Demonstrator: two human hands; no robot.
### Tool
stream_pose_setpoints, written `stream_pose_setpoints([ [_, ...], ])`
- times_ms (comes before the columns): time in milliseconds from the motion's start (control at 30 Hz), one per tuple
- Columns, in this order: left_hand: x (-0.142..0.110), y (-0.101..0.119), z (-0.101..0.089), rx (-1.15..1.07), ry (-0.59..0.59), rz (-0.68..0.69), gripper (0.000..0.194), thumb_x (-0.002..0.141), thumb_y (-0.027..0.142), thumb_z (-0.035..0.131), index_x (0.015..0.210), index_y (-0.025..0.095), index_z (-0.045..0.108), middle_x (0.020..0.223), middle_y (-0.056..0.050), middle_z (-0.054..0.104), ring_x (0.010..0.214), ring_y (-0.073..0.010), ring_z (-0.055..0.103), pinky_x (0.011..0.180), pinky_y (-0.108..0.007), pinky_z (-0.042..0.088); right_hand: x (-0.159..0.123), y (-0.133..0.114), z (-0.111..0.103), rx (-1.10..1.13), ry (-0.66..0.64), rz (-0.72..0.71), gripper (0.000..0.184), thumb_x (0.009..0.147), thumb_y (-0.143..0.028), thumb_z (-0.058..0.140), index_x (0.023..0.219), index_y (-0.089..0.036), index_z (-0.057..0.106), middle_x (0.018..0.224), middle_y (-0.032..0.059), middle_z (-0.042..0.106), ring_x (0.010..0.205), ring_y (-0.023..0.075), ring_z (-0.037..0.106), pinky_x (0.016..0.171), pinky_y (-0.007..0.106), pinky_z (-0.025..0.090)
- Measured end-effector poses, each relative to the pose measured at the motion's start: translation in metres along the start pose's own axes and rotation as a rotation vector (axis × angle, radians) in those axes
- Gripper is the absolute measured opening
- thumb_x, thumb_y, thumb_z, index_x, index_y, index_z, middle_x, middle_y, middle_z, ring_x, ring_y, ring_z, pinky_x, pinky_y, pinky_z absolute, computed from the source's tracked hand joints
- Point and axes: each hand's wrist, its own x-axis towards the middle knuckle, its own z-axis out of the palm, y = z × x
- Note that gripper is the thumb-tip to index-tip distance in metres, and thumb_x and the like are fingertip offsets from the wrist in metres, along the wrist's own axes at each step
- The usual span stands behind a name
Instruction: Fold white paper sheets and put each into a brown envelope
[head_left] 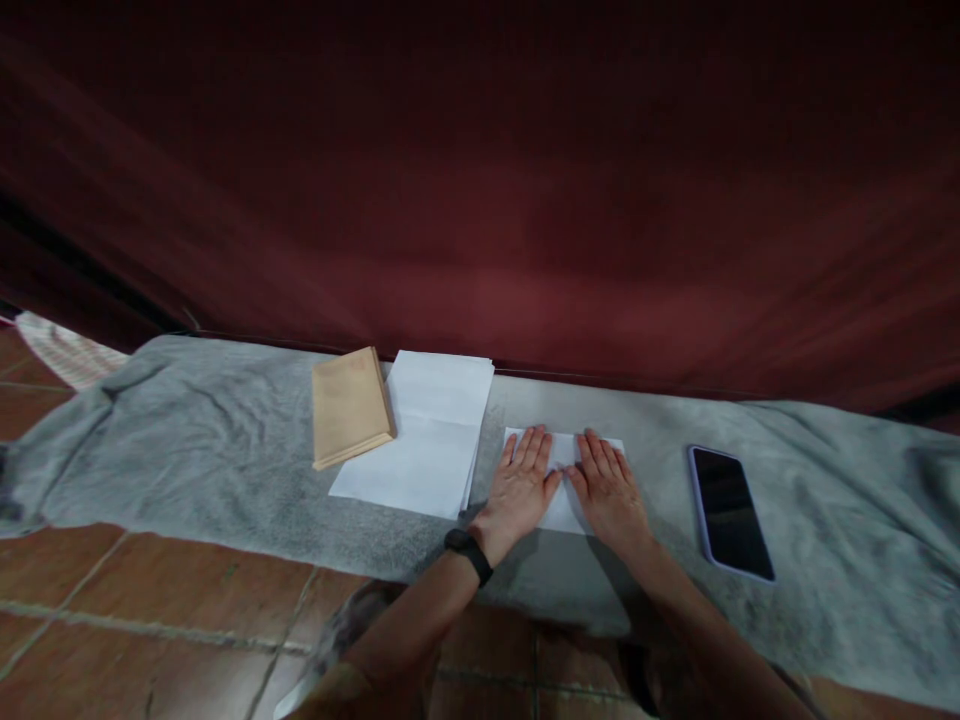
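A small folded white paper point(562, 450) lies on a grey cloth point(225, 450) spread over the floor. My left hand point(519, 490) rests flat on the paper's left half, fingers stretched out and together. My right hand point(611, 490) lies flat on its right half, fingers stretched out too. The thumbs nearly meet over the middle of the sheet. A black band point(469, 553) circles my left wrist. Most of the paper is hidden under my hands.
A stack of white sheets point(431, 435) lies left of my hands, with a tan envelope pack point(349, 405) on its left edge. A dark phone in a lilac case point(730, 512) lies to the right. A dark red curtain point(480, 200) hangs behind; brown floor tiles point(150, 620) lie in front.
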Motion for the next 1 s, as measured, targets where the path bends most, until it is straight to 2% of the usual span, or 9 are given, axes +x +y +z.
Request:
stream_pose_setpoints([
  [167,-0.002,-0.01,0.0,0.019,0.019,-0.093,0.062,0.106,0.046,0.026,0.155,0.009,0.036,0.162,-0.014,0.034,0.152,-0.0242,0.028,0.125,-0.047,0.024,-0.001,0.001,-0.002,0.003,0.009,0.098,0.057,0.106,-0.038,0.032,0.153,-0.007,0.04,0.158,0.0191,0.042,0.144,0.0326,0.042,0.117,0.051,0.034],
  [400,-0.013,-0.021,0.001,0.061,0.034,-0.153,0.062,0.104,0.042,0.032,0.155,0.006,0.034,0.161,-0.017,0.035,0.151,-0.0271,0.03,0.124,-0.048,0.027,-0.008,0.011,-0.006,-0.007,-0.016,0.18,0.058,0.106,-0.039,0.035,0.152,-0.005,0.041,0.158,0.0191,0.041,0.143,0.034,0.043,0.118,0.051,0.032],
  [567,-0.02,-0.013,-0.004,0.049,0.108,-0.142,0.059,0.105,0.038,0.033,0.154,0.005,0.034,0.161,-0.018,0.035,0.152,-0.0277,0.029,0.125,-0.049,0.028,-0.009,0.008,-0.013,0.024,0.023,0.232,0.058,0.107,-0.038,0.033,0.154,-0.004,0.037,0.157,0.0213,0.041,0.145,0.0345,0.04,0.118,0.054,0.031],
  [667,-0.022,0.005,-0.005,0.017,0.115,-0.051,0.058,0.104,0.033,0.033,0.156,0.007,0.031,0.163,-0.015,0.034,0.153,-0.0254,0.024,0.125,-0.047,0.027,-0.008,-0.006,-0.017,0.088,0.029,0.185,0.058,0.107,-0.035,0.03,0.157,-0.006,0.03,0.16,0.0202,0.038,0.149,0.0313,0.034,0.119,0.052,0.032],
  [800,-0.026,0.021,-0.001,0.01,0.084,0.017,0.056,0.103,0.025,0.03,0.156,0.007,0.029,0.162,-0.015,0.034,0.154,-0.0246,0.023,0.125,-0.049,0.027,-0.01,-0.028,-0.02,0.157,-0.014,0.052,0.056,0.106,-0.03,0.031,0.158,-0.008,0.03,0.161,0.0168,0.037,0.151,0.026,0.03,0.122,0.048,0.029],
  [900,-0.029,0.019,0.003,0.019,0.076,0.002,0.058,0.103,0.026,0.031,0.157,0.007,0.026,0.162,-0.016,0.034,0.153,-0.0249,0.024,0.125,-0.051,0.027,-0.014,-0.031,-0.021,0.141,-0.018,0.033,0.056,0.106,-0.033,0.035,0.156,-0.008,0.034,0.159,0.0175,0.04,0.15,0.0261,0.033,0.123,0.048,0.028],
  [1000,-0.033,0.01,0.003,0.028,0.083,-0.01,0.061,0.104,0.032,0.032,0.159,0.01,0.021,0.162,-0.016,0.033,0.153,-0.0245,0.025,0.124,-0.05,0.028,-0.018,-0.025,-0.022,0.104,-0.019,0.053,0.057,0.106,-0.038,0.036,0.154,-0.006,0.037,0.159,0.0184,0.04,0.149,0.0272,0.035,0.122,0.047,0.029],
])
